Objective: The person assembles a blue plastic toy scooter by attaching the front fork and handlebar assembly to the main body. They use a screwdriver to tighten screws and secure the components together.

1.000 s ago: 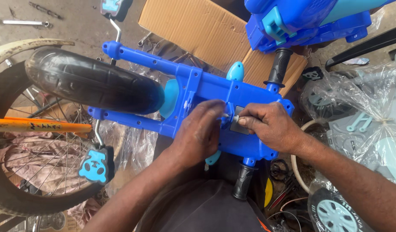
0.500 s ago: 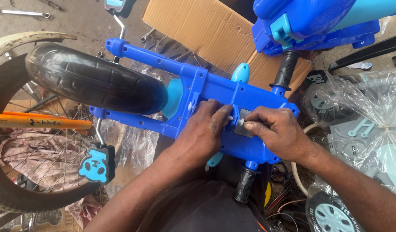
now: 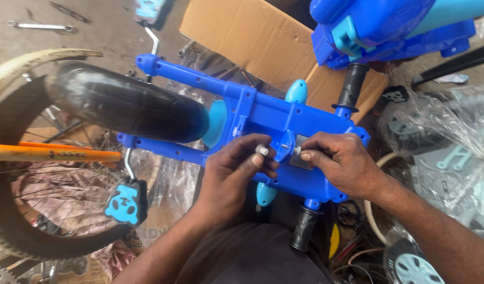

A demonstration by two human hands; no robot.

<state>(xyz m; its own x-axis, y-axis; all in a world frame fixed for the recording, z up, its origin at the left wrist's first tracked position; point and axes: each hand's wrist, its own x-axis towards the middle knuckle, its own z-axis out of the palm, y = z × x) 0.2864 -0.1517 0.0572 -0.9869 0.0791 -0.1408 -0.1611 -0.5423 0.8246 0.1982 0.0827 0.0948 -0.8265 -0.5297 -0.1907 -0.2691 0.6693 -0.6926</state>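
Pinching a small white peg (image 3: 262, 150), left hand (image 3: 237, 176) meets right hand (image 3: 339, 160) gripping the blue handlebar housing (image 3: 284, 123)

Hidden: we cannot see the panel of the blue handlebar unit (image 3: 284, 118) under both hands | Too small: white fastener (image 3: 262, 150) at left hand (image 3: 232, 176), kind unclear | Cut off: blue body (image 3: 378, 29) at top edge, large spoked wheel (image 3: 21, 210) at left edge
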